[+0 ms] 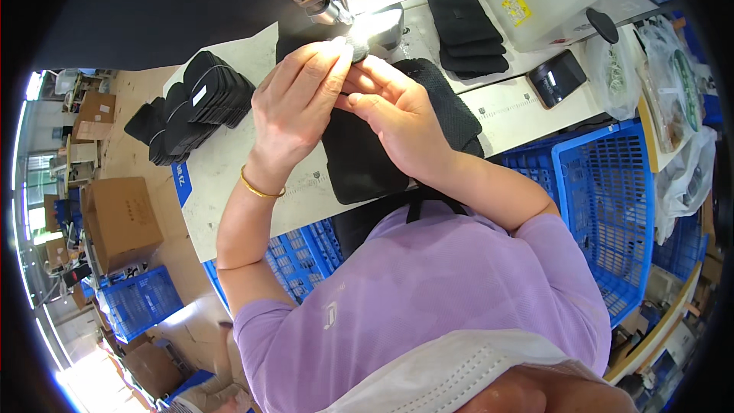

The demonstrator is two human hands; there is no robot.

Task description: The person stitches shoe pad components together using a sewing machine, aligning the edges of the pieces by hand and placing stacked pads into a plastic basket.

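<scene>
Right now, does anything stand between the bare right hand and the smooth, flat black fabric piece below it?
Nothing visible stands between the bare right hand and the smooth, flat black fabric piece; the hand partly covers it, but whether they touch is unclear.

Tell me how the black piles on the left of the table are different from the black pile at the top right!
There are several left piles, but only one right pile.
The left piles look thick, with many layers, while the right pile shows just a few.
One of the left piles has a white tag; no such tag shows on the right pile.
Both are black, flat pieces stacked up.
</scene>
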